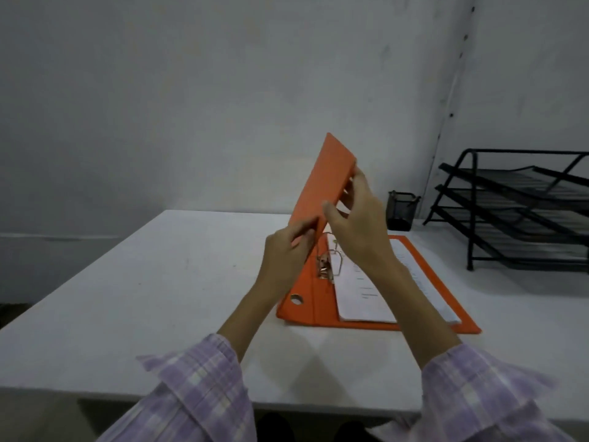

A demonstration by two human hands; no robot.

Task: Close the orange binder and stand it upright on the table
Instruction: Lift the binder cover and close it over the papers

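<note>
Both hands were on the raised front cover of the orange binder point(322, 193) at the middle of the frame. The left hand point(285, 253) pinched the cover's lower edge between thumb and fingers, just above the spine. The right hand point(357, 224) gripped the cover higher up, thumb on the outer face and fingers curled behind its free edge. Lilac checked sleeves point(204, 387) ran in from the bottom of the frame.

The binder lay right of centre on the white table point(153, 282), its back cover flat and its spine, with a round finger hole, turned toward the lower left. The front cover stood tilted over the metal rings point(334, 260) and the stack of white papers point(363, 295) filed on them, leaning up toward the upper middle of the frame. By my reading the closing was roughly half done: the cover was up but well apart from the papers. It had yet to come down on them, and the binder had not been stood upright at all.

The tabletop was plain and mostly bare. At the right edge of the frame stood a black wire paper tray point(516, 212) with three tiers, and just left of it a small black mesh cup point(402, 209). Behind them rose a bare, scuffed white wall point(159, 90), dimly lit.
</note>
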